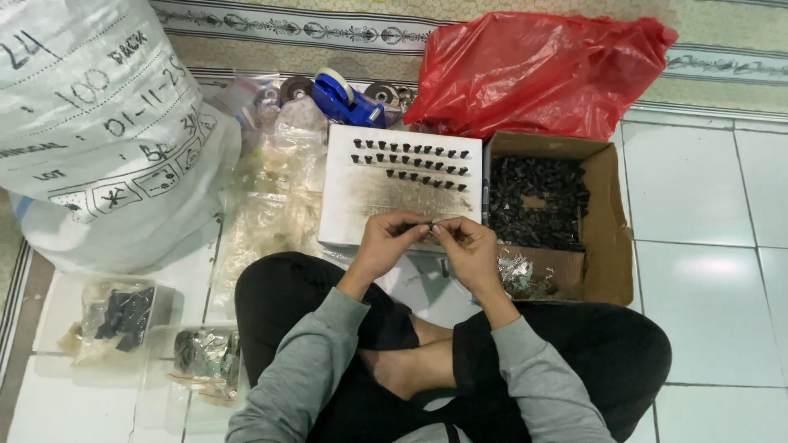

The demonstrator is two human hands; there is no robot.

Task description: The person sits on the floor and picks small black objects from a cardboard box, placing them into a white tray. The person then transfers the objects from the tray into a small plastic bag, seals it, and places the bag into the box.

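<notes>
Seated cross-legged on the tiled floor (698, 271), a person's left hand (387, 240) and right hand (469, 246) pinch one small black part (432, 226) together just before the white board (353, 197), likely fitting it for the rows beside the cardboard box (603, 213).
</notes>
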